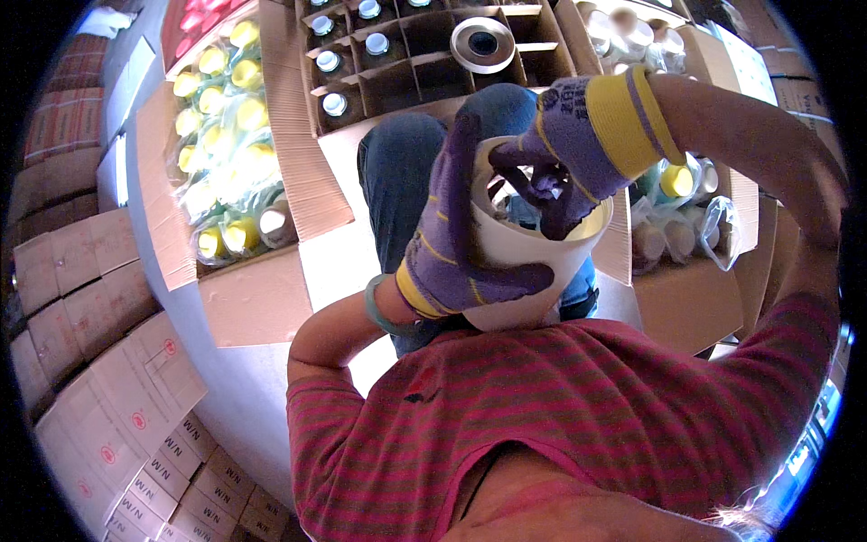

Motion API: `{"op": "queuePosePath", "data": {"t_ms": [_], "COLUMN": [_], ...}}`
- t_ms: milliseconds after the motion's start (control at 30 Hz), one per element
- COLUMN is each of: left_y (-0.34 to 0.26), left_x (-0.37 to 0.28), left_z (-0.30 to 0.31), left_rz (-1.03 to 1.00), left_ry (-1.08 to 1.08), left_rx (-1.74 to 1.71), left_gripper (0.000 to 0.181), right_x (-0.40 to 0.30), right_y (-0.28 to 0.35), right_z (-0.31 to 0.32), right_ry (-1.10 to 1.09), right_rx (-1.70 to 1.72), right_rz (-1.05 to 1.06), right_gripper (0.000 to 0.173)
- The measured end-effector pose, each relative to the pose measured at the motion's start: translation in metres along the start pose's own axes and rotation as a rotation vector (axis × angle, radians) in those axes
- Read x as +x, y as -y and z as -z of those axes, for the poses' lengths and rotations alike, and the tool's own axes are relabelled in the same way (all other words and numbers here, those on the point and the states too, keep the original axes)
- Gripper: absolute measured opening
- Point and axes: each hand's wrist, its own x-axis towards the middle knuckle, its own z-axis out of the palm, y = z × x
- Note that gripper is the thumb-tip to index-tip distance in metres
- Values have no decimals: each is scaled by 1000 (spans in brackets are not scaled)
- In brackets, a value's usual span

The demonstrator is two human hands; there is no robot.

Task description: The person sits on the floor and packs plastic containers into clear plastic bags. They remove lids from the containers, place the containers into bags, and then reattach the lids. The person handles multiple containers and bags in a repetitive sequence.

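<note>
A white, open-topped plastic container [504, 308] sits tilted against my lap. My left hand [460, 251], in a purple and yellow knit glove, grips its left side, fingers along the wall and thumb across the front. Over the opening is my gloved right hand [552, 169], its fingers bent down inside the rim around something small that is mostly hidden. Beyond my knees stands a divided cardboard carton [420, 112] with several white-capped bottles [334, 104] in its cells. A round metallic piece [482, 45] with a dark centre rests on the dividers.
On the left, an open carton [254, 305] holds several yellow-capped bottles [211, 240] in clear plastic. Another open carton [687, 305] on the right holds wrapped bottles [676, 181]. Stacked closed boxes [88, 315] line the far left.
</note>
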Motion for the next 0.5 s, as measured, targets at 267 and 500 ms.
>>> {"op": "queuePosePath", "data": {"t_ms": [267, 500], "left_y": [-10, -11], "left_x": [2, -2], "left_z": [-28, -45], "left_rz": [-129, -101], "left_ry": [8, 80], "left_rx": [360, 432], "left_gripper": [121, 118], "right_x": [-16, -12], "right_y": [-4, -2], "right_z": [-38, -85], "right_ry": [39, -44], "right_rx": [148, 1158], "right_rz": [-34, -414], "right_gripper": [79, 68]}}
